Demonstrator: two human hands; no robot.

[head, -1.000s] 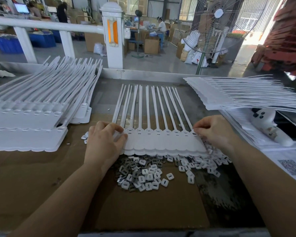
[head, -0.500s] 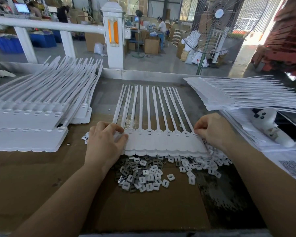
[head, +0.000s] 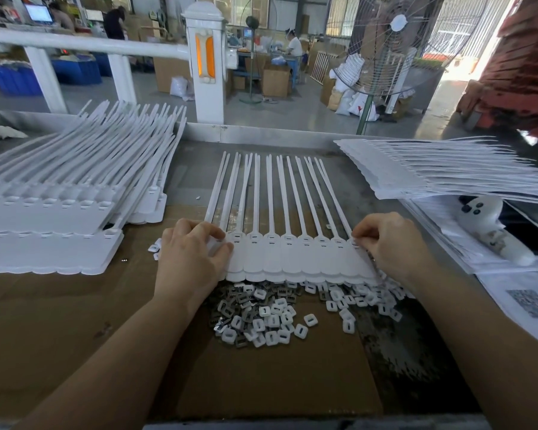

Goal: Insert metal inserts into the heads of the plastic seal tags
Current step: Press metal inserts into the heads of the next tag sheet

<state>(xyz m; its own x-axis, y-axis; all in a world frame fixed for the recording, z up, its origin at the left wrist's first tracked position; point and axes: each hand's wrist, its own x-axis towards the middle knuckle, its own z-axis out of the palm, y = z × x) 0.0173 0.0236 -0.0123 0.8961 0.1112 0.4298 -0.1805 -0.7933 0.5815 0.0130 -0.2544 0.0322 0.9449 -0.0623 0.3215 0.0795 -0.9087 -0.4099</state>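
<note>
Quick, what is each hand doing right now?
Left hand: fingers pressing the tag strip at its left end.
Right hand: pinching its right end.

your workbench point(head: 292, 136) is carrying a cardboard sheet point(head: 261, 383); on the sheet, a strip of seal tags point(head: 292, 259) is lying just behind a heap of inserts point(head: 271, 318), tag stacks point(head: 59, 212) sitting left.
</note>
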